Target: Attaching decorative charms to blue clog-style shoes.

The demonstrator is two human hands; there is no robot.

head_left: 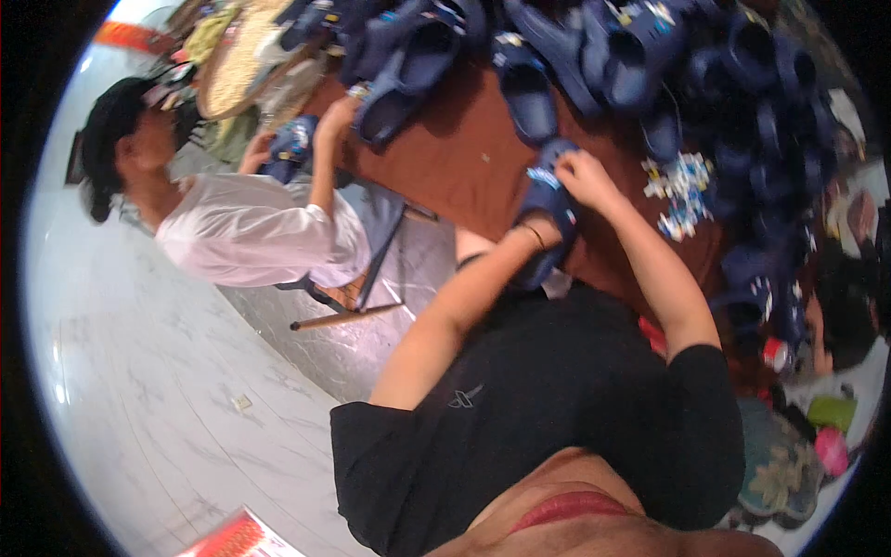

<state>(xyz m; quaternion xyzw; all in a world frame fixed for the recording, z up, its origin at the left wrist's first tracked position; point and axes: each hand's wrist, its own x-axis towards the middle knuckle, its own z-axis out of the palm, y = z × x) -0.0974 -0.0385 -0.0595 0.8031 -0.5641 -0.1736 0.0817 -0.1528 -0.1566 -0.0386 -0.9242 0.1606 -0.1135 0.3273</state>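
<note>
Across the brown counter (464,167), a large heap of navy foam clogs (650,56) spreads from the far edge down the right side. Co-worker in a white shirt (251,232) sits at the counter's left end, a hand on another clog (385,107).

Near edge: one navy clog (548,218) held upright between both hands, off the counter top. Left hand (534,232) is wrapped under its heel end, fingers closed round it, a dark band at the wrist. Right hand (585,176) pinches at the clog's top, by a small white-and-blue charm (543,174); fingertips closed, but whether they grip the charm or the strap I cannot tell.

Loose pile of white-and-blue charms (682,190) lies just right of the hands.

Risk, as judged: the charm could slip from the pinch and drop off the counter edge; an elbow sweep could scatter the loose pile.
</note>
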